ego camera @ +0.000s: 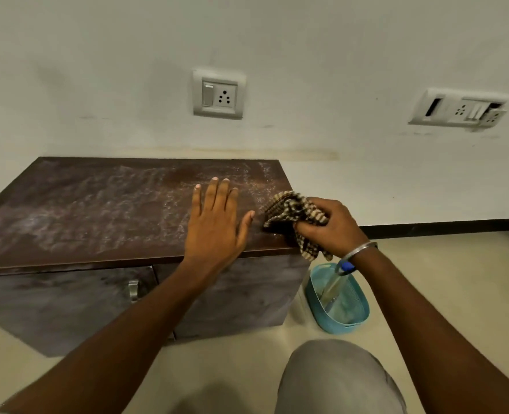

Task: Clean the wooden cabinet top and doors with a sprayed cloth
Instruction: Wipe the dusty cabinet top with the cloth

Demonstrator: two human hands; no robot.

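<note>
Beside the cabinet (98,210), a basket (347,324) holds a bottle (332,286), its head partly hidden behind the right arm (411,294). Right hand (331,225) clutches the cloth (292,210) at the top's right edge; left hand (214,222) rests flat there, fingers straight.

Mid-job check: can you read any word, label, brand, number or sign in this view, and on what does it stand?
No text can be read in this view.
Bottle in the blue basket: any label is too blurred to read.
Single socket plate and wider socket plate: no readable markings.
Cabinet top and checked cloth: no print visible.
</note>
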